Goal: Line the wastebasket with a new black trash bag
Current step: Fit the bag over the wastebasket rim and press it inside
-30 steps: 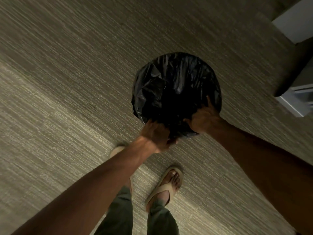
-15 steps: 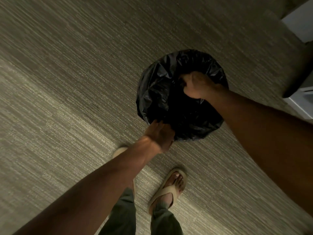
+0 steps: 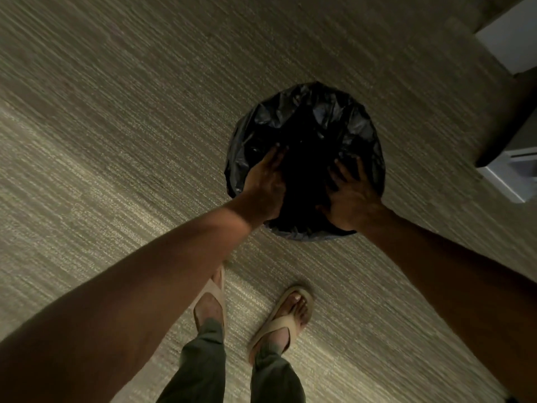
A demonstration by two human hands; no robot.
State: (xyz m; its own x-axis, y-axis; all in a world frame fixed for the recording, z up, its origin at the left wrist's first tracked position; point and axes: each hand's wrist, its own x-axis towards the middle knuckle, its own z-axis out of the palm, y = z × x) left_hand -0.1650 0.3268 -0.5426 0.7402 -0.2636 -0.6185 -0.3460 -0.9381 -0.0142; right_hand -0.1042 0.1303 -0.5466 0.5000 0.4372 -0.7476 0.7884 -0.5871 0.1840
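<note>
A round wastebasket stands on the carpet, wholly covered by a crinkled black trash bag (image 3: pixel 305 117) folded over its rim; the basket's own wall is hidden. My left hand (image 3: pixel 266 186) lies flat on the bag at the near left of the opening, fingers stretched toward the dark middle. My right hand (image 3: pixel 353 196) rests on the near right side with its fingers spread over the plastic. Both hands press on the bag and neither one pinches it.
Grey-beige striped carpet (image 3: pixel 145 126) surrounds the basket. White furniture (image 3: pixel 514 170) stands at the right edge, with another white piece (image 3: pixel 511 39) at the top right. My sandalled feet (image 3: pixel 290 312) are just below the basket.
My right hand came back from the far rim to the near right side and opened flat. My left hand let go of the near edge and slid onto the bag, fingers extended.
</note>
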